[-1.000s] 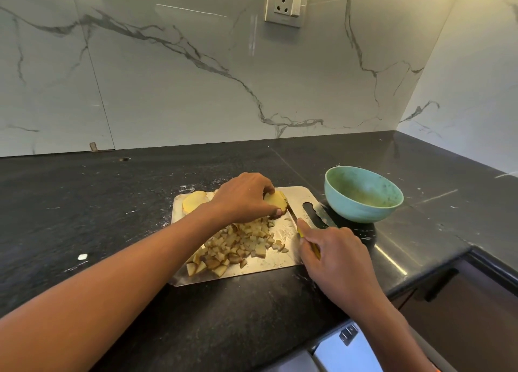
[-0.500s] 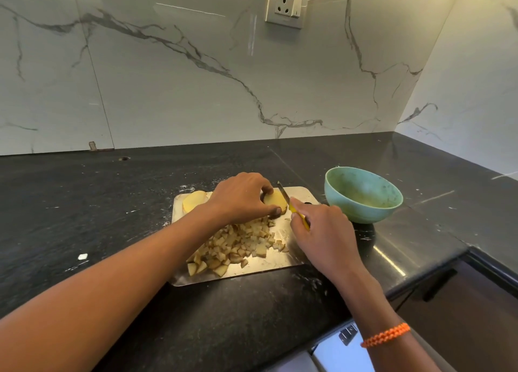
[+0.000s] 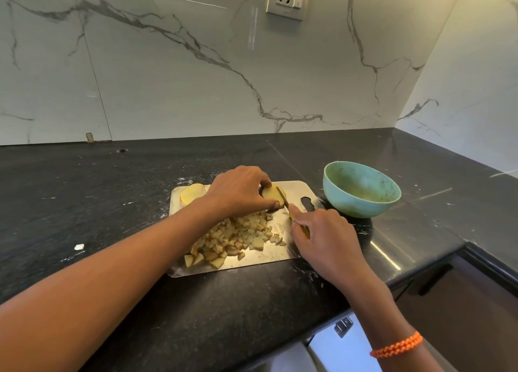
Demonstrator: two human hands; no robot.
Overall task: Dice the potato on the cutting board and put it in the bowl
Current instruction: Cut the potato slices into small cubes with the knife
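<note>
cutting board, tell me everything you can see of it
The cutting board looks like brushed metal, pale and reflective, a flat rectangle with rounded corners and a dark slot handle near its right edge. It lies on the black countertop left of the green bowl. It carries a pile of diced potato, a potato piece gripped by the left hand, and more slices at its far left corner.
</note>
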